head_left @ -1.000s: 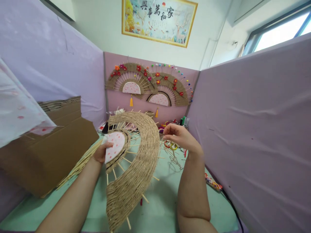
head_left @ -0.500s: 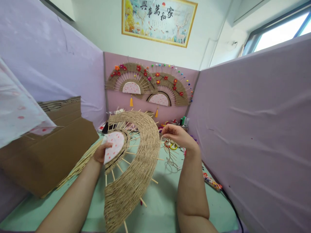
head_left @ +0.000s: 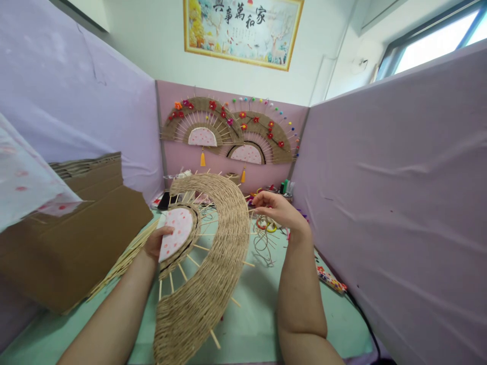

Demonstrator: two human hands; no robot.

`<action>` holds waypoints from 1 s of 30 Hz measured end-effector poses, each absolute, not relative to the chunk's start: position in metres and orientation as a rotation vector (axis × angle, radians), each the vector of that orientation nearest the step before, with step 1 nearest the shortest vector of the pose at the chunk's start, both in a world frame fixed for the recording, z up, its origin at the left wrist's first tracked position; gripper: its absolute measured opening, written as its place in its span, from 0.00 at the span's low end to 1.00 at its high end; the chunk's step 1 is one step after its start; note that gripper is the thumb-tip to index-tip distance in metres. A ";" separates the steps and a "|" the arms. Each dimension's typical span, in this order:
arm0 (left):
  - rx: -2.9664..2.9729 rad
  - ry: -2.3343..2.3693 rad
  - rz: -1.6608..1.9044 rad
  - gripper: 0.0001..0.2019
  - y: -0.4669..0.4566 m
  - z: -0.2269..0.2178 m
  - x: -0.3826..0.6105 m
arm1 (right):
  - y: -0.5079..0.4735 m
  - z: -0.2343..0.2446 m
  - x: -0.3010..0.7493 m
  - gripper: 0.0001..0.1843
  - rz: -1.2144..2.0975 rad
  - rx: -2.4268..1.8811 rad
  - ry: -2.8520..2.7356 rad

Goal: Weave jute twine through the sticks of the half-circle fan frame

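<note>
My left hand (head_left: 157, 241) grips the flat side of a woven fan (head_left: 228, 243), its thumb on the white half-round centre with pink spots (head_left: 177, 230). Thin wooden sticks radiate from that centre through a broad band of tan twisted cord, and their tips poke out past the outer edge. The fan is held tilted above the table. At its outer right edge, my right hand (head_left: 279, 208) pinches with thumb and fingers by a stick tip. Loose cord (head_left: 262, 248) hangs in loops below that hand.
Two finished fans with red flowers (head_left: 203, 119) hang on the pink back panel. Brown cardboard (head_left: 76, 243) stands at left beside a bundle of thin sticks (head_left: 127, 258). Scissors with yellow handles (head_left: 271, 226) lie behind my right hand. Purple-covered partitions (head_left: 399, 213) enclose the green table (head_left: 254, 324).
The fan has turned slightly, its lower end swinging left. My right hand stays at the outer edge, now by a stick tip, and the loose cord below has shifted. The view has moved a little.
</note>
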State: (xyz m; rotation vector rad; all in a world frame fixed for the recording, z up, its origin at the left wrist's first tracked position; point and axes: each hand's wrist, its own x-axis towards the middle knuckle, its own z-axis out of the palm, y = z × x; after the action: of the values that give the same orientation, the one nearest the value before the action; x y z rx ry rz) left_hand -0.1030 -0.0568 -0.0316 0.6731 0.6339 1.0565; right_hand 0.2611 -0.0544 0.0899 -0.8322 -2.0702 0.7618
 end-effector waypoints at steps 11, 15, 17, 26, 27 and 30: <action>0.730 0.526 0.986 0.27 -0.054 -0.037 -0.107 | -0.060 0.094 0.260 0.08 0.477 -0.873 -2.008; 0.727 0.564 0.966 0.28 -0.054 -0.035 -0.107 | -0.060 0.094 0.260 0.08 0.423 -0.886 -2.001; 0.715 0.573 0.972 0.28 -0.054 -0.034 -0.106 | -0.059 0.095 0.261 0.08 0.416 -0.867 -2.009; 0.768 0.502 0.906 0.24 -0.056 -0.038 -0.102 | -0.055 0.092 0.261 0.07 0.442 -0.825 -2.012; 0.772 0.494 0.908 0.24 -0.056 -0.038 -0.101 | -0.054 0.091 0.260 0.08 0.462 -0.828 -2.012; 0.775 0.471 0.917 0.23 -0.057 -0.038 -0.098 | -0.049 0.089 0.259 0.09 0.541 -0.829 -2.018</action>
State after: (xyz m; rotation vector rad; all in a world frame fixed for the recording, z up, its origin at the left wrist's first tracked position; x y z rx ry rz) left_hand -0.0978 -0.0566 -0.0377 0.7752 0.4713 0.9170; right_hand 0.2591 -0.0486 0.0888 -0.8287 -2.0175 0.5409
